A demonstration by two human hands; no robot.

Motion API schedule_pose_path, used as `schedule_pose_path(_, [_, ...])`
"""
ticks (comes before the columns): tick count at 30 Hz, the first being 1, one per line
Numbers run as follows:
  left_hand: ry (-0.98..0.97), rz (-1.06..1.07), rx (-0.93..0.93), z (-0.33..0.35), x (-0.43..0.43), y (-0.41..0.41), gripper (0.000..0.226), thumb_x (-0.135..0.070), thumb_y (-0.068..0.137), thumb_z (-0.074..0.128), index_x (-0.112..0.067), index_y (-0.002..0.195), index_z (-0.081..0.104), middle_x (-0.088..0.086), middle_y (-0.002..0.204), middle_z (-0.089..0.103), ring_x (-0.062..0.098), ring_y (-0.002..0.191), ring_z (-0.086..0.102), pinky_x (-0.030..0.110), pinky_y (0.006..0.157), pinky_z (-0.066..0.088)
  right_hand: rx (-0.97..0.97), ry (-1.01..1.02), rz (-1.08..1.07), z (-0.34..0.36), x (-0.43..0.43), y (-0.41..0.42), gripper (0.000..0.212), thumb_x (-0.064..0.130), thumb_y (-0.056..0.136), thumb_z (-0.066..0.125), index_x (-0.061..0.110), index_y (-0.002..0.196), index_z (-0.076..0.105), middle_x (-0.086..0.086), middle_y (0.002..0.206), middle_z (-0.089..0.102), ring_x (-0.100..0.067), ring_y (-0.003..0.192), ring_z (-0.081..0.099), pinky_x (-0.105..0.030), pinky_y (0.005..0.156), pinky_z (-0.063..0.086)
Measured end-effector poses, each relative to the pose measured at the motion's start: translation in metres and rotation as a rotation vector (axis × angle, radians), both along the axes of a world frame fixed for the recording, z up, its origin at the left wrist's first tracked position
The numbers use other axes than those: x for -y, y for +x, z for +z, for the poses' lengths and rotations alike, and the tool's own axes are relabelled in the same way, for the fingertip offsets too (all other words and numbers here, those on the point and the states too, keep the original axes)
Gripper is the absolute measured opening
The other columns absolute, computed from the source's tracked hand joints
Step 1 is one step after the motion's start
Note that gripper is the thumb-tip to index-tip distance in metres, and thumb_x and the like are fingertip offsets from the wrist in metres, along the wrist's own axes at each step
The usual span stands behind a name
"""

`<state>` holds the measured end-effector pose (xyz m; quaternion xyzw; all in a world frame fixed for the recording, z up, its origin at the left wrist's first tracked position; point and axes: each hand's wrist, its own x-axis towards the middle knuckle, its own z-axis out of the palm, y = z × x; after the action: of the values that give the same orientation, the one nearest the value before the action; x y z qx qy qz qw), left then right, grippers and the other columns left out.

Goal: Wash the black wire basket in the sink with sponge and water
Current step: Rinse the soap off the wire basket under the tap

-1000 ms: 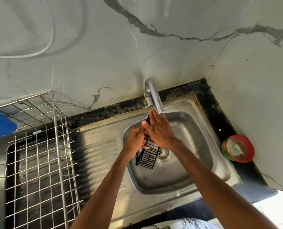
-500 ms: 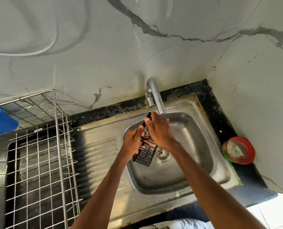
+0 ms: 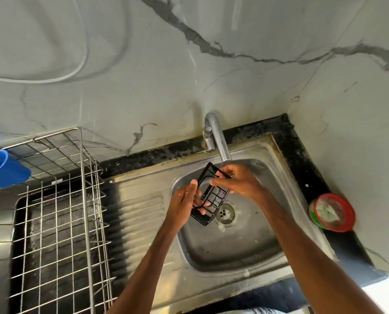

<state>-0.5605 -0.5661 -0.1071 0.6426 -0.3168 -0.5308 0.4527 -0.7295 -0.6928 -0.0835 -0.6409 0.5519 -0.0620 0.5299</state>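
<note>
I hold the black wire basket (image 3: 208,197) with both hands over the bowl of the sink (image 3: 229,252), just under the spout of the tap (image 3: 218,141). Compared with 0.5 s ago, the basket is turned more: its flat back plate now points up toward the spout, and the open wire grid faces me, so I see more of it than before. My right hand (image 3: 239,182) has moved from covering the basket's middle to its upper right edge, and it pinches the top of the frame with the fingers closed on it. My left hand (image 3: 184,206) grips the lower left side, fingers wrapped around the wires. I cannot tell if water runs from the spout.

The basket's low end hangs above the drain (image 3: 225,213), and whether it touches the bowl I cannot tell. To the right of my hands the bowl is open up to its right wall. On the left, the ribbed drainboard (image 3: 139,207) lies between the bowl and the steel dish rack (image 3: 59,214), which stands on the tabletop (image 3: 298,159). A blue cup (image 3: 3,168) sits at the far left edge, behind the rack. A red-rimmed round container (image 3: 332,213) stands on the tabletop at the right, just beside the sink's rim and near the wall (image 3: 189,75).
</note>
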Motion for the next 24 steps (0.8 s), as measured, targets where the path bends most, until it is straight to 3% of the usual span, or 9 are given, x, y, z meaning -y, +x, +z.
schedule_pose_path(4, [0.009, -0.084, 0.216, 0.008, 0.016, -0.003, 0.056, -0.056, 0.103, 0.043, -0.012, 0.091, 0.074, 0.008, 0.076, 0.078, 0.024, 0.071, 0.077, 0.039, 0.067, 0.064, -0.178, -0.339, -0.014, 0.021, -0.031, 0.008, 0.072, 0.069, 0.066, 0.076, 0.022, 0.118, 0.063, 0.006, 0.102, 0.070, -0.011, 0.091, 0.067, -0.032, 0.080, 0.058])
schedule_pose_path(7, [-0.033, -0.102, 0.235, 0.018, 0.041, -0.011, 0.046, -0.047, 0.106, 0.052, -0.014, 0.090, 0.079, 0.003, 0.077, 0.079, 0.021, 0.070, 0.078, 0.045, 0.069, 0.065, -0.263, -0.463, -0.012, 0.025, -0.049, 0.015, 0.085, 0.069, 0.068, 0.077, 0.018, 0.132, 0.054, 0.000, 0.112, 0.070, -0.016, 0.099, 0.068, -0.029, 0.083, 0.056])
schedule_pose_path(10, [0.038, -0.133, 0.212, 0.022, 0.065, -0.014, 0.041, -0.041, 0.104, 0.059, -0.009, 0.090, 0.080, 0.002, 0.075, 0.079, 0.022, 0.067, 0.078, 0.045, 0.071, 0.065, -0.275, -0.540, -0.004, 0.018, -0.055, 0.020, 0.075, 0.063, 0.071, 0.080, 0.014, 0.123, 0.058, 0.000, 0.105, 0.072, -0.014, 0.090, 0.070, -0.028, 0.079, 0.060])
schedule_pose_path(14, [0.054, -0.156, 0.340, 0.014, 0.076, -0.011, 0.042, -0.047, 0.103, 0.059, -0.016, 0.086, 0.082, -0.001, 0.078, 0.080, 0.018, 0.066, 0.077, 0.046, 0.073, 0.065, -0.204, -0.536, 0.009, 0.008, -0.050, 0.019, 0.061, 0.062, 0.071, 0.079, 0.020, 0.114, 0.067, 0.007, 0.102, 0.072, -0.007, 0.087, 0.069, -0.025, 0.074, 0.061])
schedule_pose_path(16, [-0.002, -0.114, 0.306, 0.014, 0.074, -0.011, 0.041, -0.041, 0.104, 0.058, -0.012, 0.085, 0.081, 0.000, 0.079, 0.080, 0.018, 0.069, 0.077, 0.042, 0.072, 0.065, -0.162, -0.497, 0.064, 0.003, -0.047, 0.017, 0.068, 0.076, 0.072, 0.065, 0.028, 0.120, 0.064, 0.007, 0.109, 0.070, -0.006, 0.095, 0.068, -0.027, 0.077, 0.061])
schedule_pose_path(18, [-0.072, -0.088, 0.284, 0.014, 0.071, -0.009, 0.042, -0.033, 0.106, 0.057, -0.008, 0.082, 0.081, 0.003, 0.075, 0.079, 0.019, 0.068, 0.077, 0.034, 0.068, 0.063, -0.259, -0.516, 0.152, 0.010, -0.048, 0.013, 0.072, 0.082, 0.077, 0.050, 0.031, 0.127, 0.060, 0.002, 0.118, 0.064, -0.013, 0.110, 0.061, -0.032, 0.085, 0.059])
schedule_pose_path(21, [-0.116, -0.070, 0.226, 0.014, 0.067, -0.008, 0.049, -0.034, 0.108, 0.053, -0.007, 0.077, 0.079, 0.008, 0.067, 0.077, 0.028, 0.060, 0.075, 0.028, 0.051, 0.056, -0.379, -0.603, 0.181, 0.021, -0.052, 0.007, 0.063, 0.066, 0.093, 0.049, 0.023, 0.140, 0.054, -0.011, 0.149, 0.040, -0.027, 0.139, 0.036, -0.044, 0.104, 0.050])
schedule_pose_path(24, [-0.155, 0.005, 0.267, 0.012, 0.070, -0.006, 0.052, -0.031, 0.107, 0.056, -0.015, 0.061, 0.073, -0.003, 0.054, 0.070, 0.015, 0.047, 0.067, 0.024, 0.050, 0.050, -0.193, -0.471, 0.311, 0.024, -0.066, 0.017, 0.082, 0.062, 0.102, 0.033, 0.008, 0.160, 0.010, -0.017, 0.167, 0.011, -0.030, 0.155, 0.010, -0.049, 0.124, 0.022])
